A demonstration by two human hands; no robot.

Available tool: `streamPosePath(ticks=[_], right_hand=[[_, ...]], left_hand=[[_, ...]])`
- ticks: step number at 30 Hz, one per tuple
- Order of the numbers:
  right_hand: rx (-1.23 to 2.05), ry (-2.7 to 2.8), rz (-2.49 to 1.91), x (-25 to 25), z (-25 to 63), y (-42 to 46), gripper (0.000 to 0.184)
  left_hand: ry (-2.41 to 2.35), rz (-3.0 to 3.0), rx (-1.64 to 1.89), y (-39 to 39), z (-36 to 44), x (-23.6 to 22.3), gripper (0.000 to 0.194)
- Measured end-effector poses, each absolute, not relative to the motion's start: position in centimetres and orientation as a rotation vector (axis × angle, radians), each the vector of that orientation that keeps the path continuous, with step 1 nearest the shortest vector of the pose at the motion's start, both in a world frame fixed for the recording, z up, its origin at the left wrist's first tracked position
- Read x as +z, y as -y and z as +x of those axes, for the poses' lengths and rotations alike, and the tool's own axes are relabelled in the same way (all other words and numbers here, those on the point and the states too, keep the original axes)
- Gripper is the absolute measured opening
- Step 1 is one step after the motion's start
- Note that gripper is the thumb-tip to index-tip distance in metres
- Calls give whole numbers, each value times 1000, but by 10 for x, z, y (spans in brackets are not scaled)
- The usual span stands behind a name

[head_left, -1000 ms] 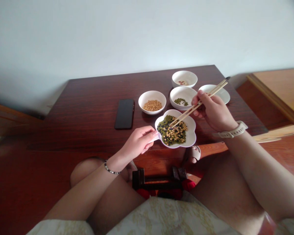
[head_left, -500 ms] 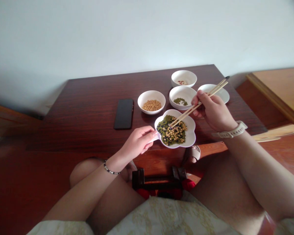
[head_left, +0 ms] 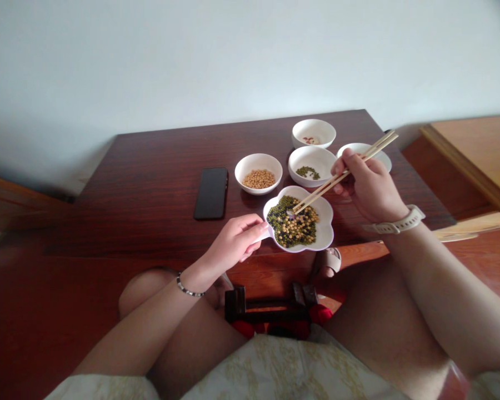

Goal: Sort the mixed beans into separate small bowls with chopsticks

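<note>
- Left hand (head_left: 239,239): closed on the handle (head_left: 264,235) of a white, flower-shaped dish (head_left: 325,222), at the near edge of a dark-brown wooden table (head_left: 158,183)
- Right hand (head_left: 373,186): apart from the left, clamped on pale wooden chopsticks (head_left: 316,194), tips at green, black and tan beans (head_left: 295,229) in the dish

This looks like a room in a home. A dark reddish-brown wood-grain table (head_left: 158,161) stands by a plain pale-bluish wall (head_left: 233,55), with round white bowls (head_left: 259,191) and a black rectangular phone (head_left: 211,193) on it. Right of the table is lighter brown wooden furniture (head_left: 479,144); below the table are glossy red-brown flooring (head_left: 483,255) and a pale open-toed sandal (head_left: 335,260).
</note>
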State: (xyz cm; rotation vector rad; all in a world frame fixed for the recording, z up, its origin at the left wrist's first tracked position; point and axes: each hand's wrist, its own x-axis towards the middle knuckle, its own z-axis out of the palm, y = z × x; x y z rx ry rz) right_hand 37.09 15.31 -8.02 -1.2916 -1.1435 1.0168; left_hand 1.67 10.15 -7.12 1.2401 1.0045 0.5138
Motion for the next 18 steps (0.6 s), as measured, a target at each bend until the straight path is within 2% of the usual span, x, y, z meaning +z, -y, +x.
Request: streamPosePath(ticks=[6,18], right_hand=[[976,1140,-1281,-74,364,-152,64],[772,1078,-1136,-85,332,-183,75]], left_hand=[[-1006,1244,511,-102,17,-72,41],[-975,1244,511,-102,16,-75,42]])
